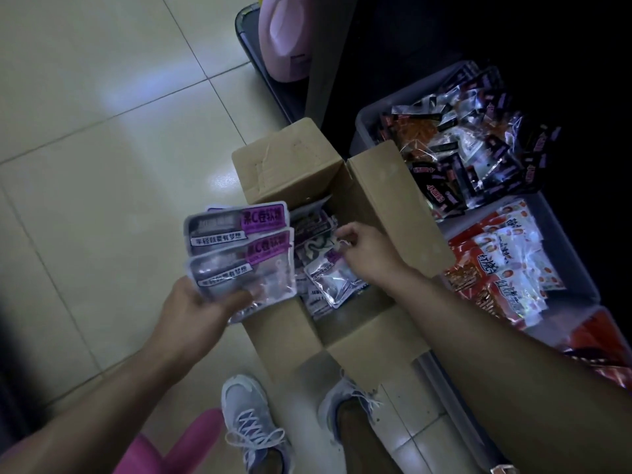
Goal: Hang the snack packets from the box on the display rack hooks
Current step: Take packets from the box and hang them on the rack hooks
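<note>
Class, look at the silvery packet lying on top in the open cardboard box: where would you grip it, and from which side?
Pinch the silvery packet by its upper edge, coming from above through the open top of the cardboard box. It lies flat on the others, so only a thin edge offers purchase; the right hand is already there.

Dim, underexposed indoor shot with a cool greenish cast. Soft glare patches on the glossy floor tiles (113,97), light seemingly from above. Upper right falls to near black. Shiny snack packets (239,248) throw small highlights. Overall soft, slightly smeary detail; printed text barely legible. Wide-angle bending stretches the forearms and shoes (253,422) at the bottom edge
</note>
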